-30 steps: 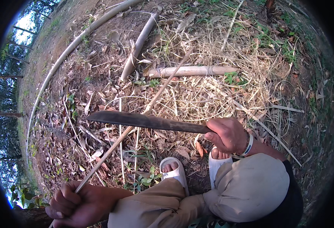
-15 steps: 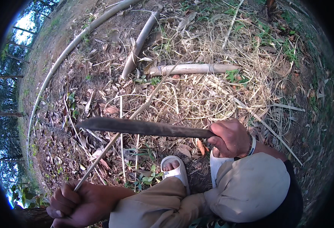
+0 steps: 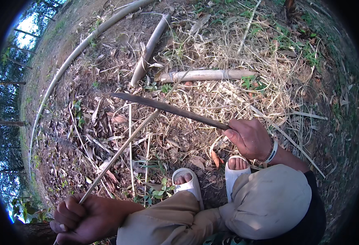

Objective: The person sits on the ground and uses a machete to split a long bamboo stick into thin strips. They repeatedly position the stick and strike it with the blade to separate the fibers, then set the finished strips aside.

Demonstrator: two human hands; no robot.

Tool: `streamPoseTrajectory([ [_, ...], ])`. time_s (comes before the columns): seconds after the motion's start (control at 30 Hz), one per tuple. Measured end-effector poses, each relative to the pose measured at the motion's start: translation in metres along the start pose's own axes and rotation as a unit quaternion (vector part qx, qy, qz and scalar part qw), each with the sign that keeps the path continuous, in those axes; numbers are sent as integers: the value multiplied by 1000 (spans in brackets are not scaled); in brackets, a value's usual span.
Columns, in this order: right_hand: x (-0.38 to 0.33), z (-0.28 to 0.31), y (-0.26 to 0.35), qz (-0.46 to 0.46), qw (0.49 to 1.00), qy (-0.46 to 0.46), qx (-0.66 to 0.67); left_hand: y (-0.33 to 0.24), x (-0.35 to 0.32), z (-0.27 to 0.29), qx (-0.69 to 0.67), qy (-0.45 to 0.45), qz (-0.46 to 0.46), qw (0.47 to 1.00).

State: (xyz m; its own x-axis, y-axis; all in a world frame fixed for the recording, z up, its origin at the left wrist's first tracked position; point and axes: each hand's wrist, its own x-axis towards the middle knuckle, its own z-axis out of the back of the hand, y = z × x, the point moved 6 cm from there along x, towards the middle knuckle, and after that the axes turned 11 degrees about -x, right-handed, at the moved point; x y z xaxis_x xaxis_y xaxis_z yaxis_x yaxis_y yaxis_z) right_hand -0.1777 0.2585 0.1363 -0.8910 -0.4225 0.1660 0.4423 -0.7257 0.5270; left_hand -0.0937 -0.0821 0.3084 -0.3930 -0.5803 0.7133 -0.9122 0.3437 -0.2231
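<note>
My left hand (image 3: pixel 85 218), low at the left, is closed in a fist around a long thin bamboo strip (image 3: pixel 122 152). The strip slants up and away to the right, its far end over the pale shavings. My right hand (image 3: pixel 251 139) is wrapped around the handle end of a dark machete (image 3: pixel 179 113), the handle itself mostly hidden by the fingers. The blade points left and slightly away, seen nearly edge-on. It crosses the strip near its middle; whether the two touch I cannot tell.
Pale curled shavings (image 3: pixel 228 100) and dry leaves cover the ground. A short pole (image 3: pixel 210 74) lies across them, with another pole (image 3: pixel 150 51) to its left. A long bent pole (image 3: pixel 61 69) curves along the left. My sandalled feet (image 3: pixel 187 183) are below the blade.
The machete has moved away from me and its tip has swung farther off and rightward. Its blade has turned from broad side to nearly edge-on. My left hand stays in place.
</note>
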Motion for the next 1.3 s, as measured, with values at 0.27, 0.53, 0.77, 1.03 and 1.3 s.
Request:
streamPoseTrajectory([
  [0.27,15,-14,-24,-23,999,14,-25,3,-1,2,48,-5,5,999],
  [0.53,16,-24,-68,-88,992,-6,-94,12,-10,-7,2,8,46,999],
  [0.77,10,-5,-28,12,999,21,-35,12,-11,4,12,-2,33,999],
  [1.03,25,-34,-204,-217,961,51,-166,14,-9,3,-79,34,92,992],
  [1.3,56,-25,-135,-51,990,57,-119,-9,13,27,76,-25,-35,996],
])
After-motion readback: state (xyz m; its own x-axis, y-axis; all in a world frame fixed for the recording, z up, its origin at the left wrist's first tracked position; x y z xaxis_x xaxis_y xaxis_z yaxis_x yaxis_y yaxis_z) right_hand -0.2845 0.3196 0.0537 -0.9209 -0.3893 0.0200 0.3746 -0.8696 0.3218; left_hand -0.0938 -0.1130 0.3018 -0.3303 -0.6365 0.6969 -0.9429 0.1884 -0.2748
